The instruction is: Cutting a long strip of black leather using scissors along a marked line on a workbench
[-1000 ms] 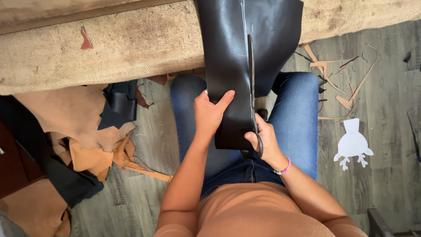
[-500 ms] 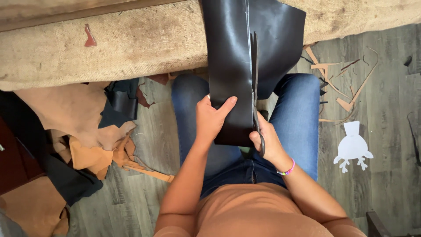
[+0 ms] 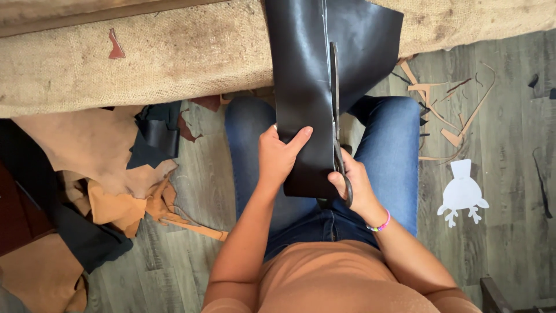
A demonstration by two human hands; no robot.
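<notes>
A large sheet of black leather (image 3: 301, 69) hangs from the burlap-covered table edge down over my lap. My left hand (image 3: 281, 156) grips the strip of leather left of the cut, thumb on top. My right hand (image 3: 353, 185) is closed on the handles of a long pair of dark scissors (image 3: 335, 98). The blades point away from me and run up a slit in the leather. I sit in blue jeans, knees under the sheet.
The burlap-covered table (image 3: 145, 58) spans the top, with a small red scrap (image 3: 116, 45) on it. Tan and black leather offcuts (image 3: 98, 168) pile on the wooden floor at left. Thin leather trimmings (image 3: 446, 110) and a white paper pattern (image 3: 462, 192) lie at right.
The scissors have advanced a little farther up the leather, lengthening the slit. Both hands keep their hold and have shifted only slightly.
</notes>
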